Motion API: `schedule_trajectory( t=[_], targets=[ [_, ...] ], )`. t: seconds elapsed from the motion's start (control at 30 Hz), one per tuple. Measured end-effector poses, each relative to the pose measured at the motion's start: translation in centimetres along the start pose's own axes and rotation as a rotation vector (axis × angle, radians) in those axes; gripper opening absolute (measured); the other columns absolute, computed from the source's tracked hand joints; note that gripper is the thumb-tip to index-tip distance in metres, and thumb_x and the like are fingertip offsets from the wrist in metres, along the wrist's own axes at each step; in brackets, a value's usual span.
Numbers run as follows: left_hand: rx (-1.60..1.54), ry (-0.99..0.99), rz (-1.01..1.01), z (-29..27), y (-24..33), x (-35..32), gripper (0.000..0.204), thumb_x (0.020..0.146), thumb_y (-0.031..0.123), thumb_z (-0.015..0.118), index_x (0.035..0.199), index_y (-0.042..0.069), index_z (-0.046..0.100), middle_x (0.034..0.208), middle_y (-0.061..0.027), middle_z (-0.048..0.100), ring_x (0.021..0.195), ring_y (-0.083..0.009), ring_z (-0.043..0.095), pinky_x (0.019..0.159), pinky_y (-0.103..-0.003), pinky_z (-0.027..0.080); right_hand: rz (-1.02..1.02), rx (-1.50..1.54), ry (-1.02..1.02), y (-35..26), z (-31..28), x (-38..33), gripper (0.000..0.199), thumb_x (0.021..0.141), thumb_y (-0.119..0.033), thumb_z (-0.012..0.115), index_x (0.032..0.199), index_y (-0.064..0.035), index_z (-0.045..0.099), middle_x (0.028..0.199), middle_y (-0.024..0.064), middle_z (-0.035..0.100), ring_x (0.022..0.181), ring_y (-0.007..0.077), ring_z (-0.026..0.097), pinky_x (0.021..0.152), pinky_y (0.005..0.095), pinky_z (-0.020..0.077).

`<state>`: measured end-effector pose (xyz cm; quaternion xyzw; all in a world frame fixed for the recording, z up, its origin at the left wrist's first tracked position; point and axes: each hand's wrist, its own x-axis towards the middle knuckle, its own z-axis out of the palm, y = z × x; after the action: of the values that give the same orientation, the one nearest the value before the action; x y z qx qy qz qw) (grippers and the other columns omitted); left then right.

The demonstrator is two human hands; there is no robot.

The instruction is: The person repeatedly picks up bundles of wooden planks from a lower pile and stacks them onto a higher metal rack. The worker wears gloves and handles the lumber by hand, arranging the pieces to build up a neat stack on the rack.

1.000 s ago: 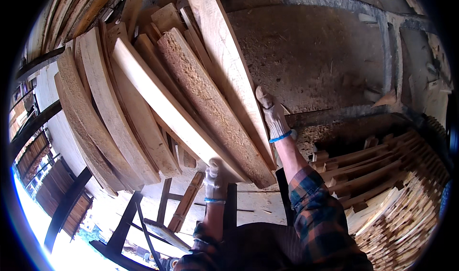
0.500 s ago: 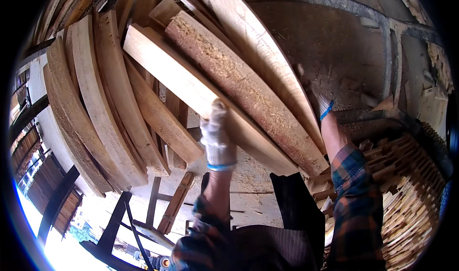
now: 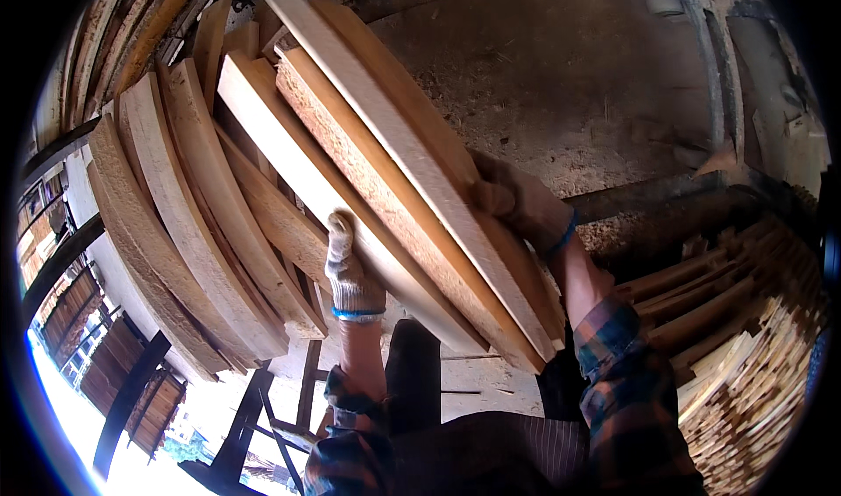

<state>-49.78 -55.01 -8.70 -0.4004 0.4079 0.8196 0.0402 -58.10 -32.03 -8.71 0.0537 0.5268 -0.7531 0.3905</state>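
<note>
Several rough wooden planks (image 3: 385, 181) lean side by side on a dark rack, running from upper left to lower right. My left hand (image 3: 350, 268), in a pale work glove with a blue cuff, lies flat against the underside of a pale plank (image 3: 289, 159) near its lower end. My right hand (image 3: 517, 200), in a tan glove, grips the edge of the rightmost planks (image 3: 455, 225), fingers curled round them. Both plaid sleeves reach up from the lower edge.
More curved planks (image 3: 166, 225) lean at the left. A stack of cut boards (image 3: 753, 347) lies at the right. A dark metal frame (image 3: 263, 408) stands below the planks. The ground behind is dusty with sawdust (image 3: 569, 102). Fencing shows at the far left.
My right hand has come down from the far edge of the planks and closed round the rightmost ones. My left hand has shifted lower along the pale plank. The view has tilted.
</note>
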Motion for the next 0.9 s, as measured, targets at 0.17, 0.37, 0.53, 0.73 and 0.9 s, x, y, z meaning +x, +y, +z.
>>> schedule_trajectory(
  t=[0.17, 0.37, 0.53, 0.73, 0.9],
  targets=[
    [0.061, -0.121, -0.121, -1.9, 3.6, -5.3, 0.044, 0.080, 0.032, 0.073, 0.115, 0.009, 0.061, 0.116, -0.0059, 0.062, 0.107, -0.0232, 0.059, 0.096, -0.037, 0.048, 0.249, -0.145, 0.139, -1.1, 5.2, -5.8, 0.135, 0.052, -0.081, 0.069, 0.142, 0.0099, 0.025, 0.137, 0.0263, 0.044, 0.127, 0.0322, 0.045, 0.106, 0.0353, 0.0363],
    [0.285, -0.101, -0.071, 1.7, 7.6, -12.7, 0.047, 0.082, 0.040, 0.069, 0.113, 0.006, 0.061, 0.112, -0.0052, 0.059, 0.104, -0.0192, 0.054, 0.097, -0.036, 0.042, -0.081, 0.149, 0.265, -3.6, 9.6, -16.4, 0.091, 0.075, -0.047, 0.069, 0.143, 0.0015, 0.032, 0.130, 0.0196, 0.054, 0.119, 0.0250, 0.052, 0.101, 0.0335, 0.0388],
    [0.362, -0.463, -0.335, 8.2, 13.2, -20.9, 0.080, 0.082, 0.049, 0.066, 0.136, -0.003, 0.039, 0.133, -0.0202, 0.047, 0.116, -0.0319, 0.050, 0.103, -0.043, 0.039, -0.228, 0.157, 0.480, -9.4, 15.9, -27.4, 0.098, 0.073, -0.056, 0.069, 0.143, 0.0014, 0.033, 0.124, 0.0183, 0.057, 0.110, 0.0231, 0.056, 0.096, 0.0341, 0.0418],
    [0.609, -0.705, -0.317, 11.0, 8.1, -28.9, 0.077, 0.088, 0.047, 0.060, 0.141, -0.001, 0.033, 0.141, -0.0149, 0.040, 0.124, -0.0286, 0.043, 0.107, -0.041, 0.034, -0.352, 0.188, 0.729, -5.8, 17.9, -40.8, 0.106, 0.069, -0.061, 0.073, 0.144, 0.0024, 0.031, 0.124, 0.0169, 0.057, 0.111, 0.0222, 0.054, 0.096, 0.0320, 0.0410],
    [0.712, -0.893, -0.481, 14.3, 0.6, -34.9, 0.077, 0.085, 0.048, 0.065, 0.138, 0.000, 0.037, 0.133, -0.0150, 0.048, 0.114, -0.0279, 0.051, 0.100, -0.039, 0.042, -0.551, 0.441, 0.846, -1.7, 18.0, -50.7, 0.108, 0.069, -0.061, 0.073, 0.144, 0.0031, 0.028, 0.132, 0.0151, 0.050, 0.118, 0.0197, 0.048, 0.100, 0.0299, 0.0372]
  ],
)
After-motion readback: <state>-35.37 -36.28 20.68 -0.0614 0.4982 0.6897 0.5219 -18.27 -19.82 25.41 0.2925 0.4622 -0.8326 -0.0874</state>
